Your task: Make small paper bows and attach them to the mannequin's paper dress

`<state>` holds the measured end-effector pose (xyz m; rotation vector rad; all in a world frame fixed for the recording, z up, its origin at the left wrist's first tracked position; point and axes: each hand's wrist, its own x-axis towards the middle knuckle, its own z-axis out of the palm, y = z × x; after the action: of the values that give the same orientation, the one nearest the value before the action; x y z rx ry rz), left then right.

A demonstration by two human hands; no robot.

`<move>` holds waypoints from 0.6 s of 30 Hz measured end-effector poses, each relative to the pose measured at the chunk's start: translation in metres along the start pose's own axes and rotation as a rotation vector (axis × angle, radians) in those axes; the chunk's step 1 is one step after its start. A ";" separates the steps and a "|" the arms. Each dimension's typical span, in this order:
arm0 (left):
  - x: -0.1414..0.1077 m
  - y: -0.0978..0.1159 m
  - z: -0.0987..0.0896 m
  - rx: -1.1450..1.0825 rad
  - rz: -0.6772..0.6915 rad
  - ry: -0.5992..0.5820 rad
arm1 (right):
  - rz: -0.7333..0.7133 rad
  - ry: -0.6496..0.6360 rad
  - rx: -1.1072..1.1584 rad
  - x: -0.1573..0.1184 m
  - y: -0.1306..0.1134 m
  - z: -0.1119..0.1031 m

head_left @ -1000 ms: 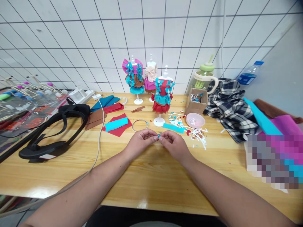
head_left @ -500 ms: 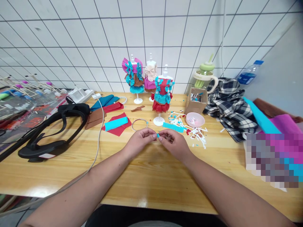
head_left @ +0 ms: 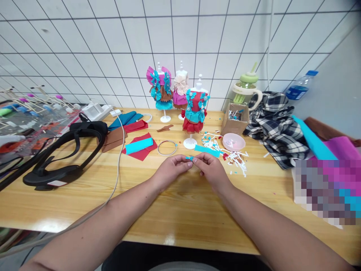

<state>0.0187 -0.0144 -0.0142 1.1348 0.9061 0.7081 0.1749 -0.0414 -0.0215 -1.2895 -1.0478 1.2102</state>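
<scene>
Between my two hands is a small piece of blue crepe paper [head_left: 191,159], pinched at the fingertips and partly hidden by them. My left hand [head_left: 176,165] is closed on its left side, thumb against forefinger. From the right, my right hand [head_left: 208,165] pinches the same piece. Just beyond my hands stands a mini dress form [head_left: 194,109] in a red and blue paper dress with blue bows. A flat blue paper strip [head_left: 207,151] lies behind my right hand, and a wire ring [head_left: 167,148] lies behind my left.
White paper scraps [head_left: 237,162] surround a pink bowl [head_left: 234,142]. Behind it are a cardboard box [head_left: 235,122] and a green-lidded jug [head_left: 245,88]. Folded papers [head_left: 139,146], a white cable [head_left: 117,173] and a black headset [head_left: 64,173] lie left. Checked cloth [head_left: 270,124] lies right.
More of the blue piece shows between my fingertips, and it now looks longer. My right fingers have drawn closer together around it. The view has shifted slightly.
</scene>
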 end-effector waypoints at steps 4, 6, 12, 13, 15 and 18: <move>-0.001 0.006 0.002 0.091 0.045 0.066 | 0.013 -0.028 0.013 -0.002 0.001 0.002; -0.002 0.009 0.002 0.108 0.052 0.064 | 0.018 -0.032 0.006 -0.001 0.001 0.001; -0.001 0.008 -0.004 0.227 0.045 0.004 | -0.016 -0.027 -0.101 -0.001 -0.001 0.000; -0.001 0.008 -0.005 0.238 0.045 -0.003 | -0.025 -0.030 -0.126 -0.001 -0.002 -0.001; -0.001 0.009 -0.005 0.241 0.064 -0.008 | -0.042 -0.030 -0.157 -0.002 -0.003 -0.001; -0.002 0.012 -0.003 0.234 0.091 0.003 | -0.056 -0.033 -0.165 -0.003 -0.005 0.000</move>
<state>0.0150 -0.0116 -0.0027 1.3897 0.9627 0.6905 0.1752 -0.0441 -0.0165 -1.3609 -1.2206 1.1243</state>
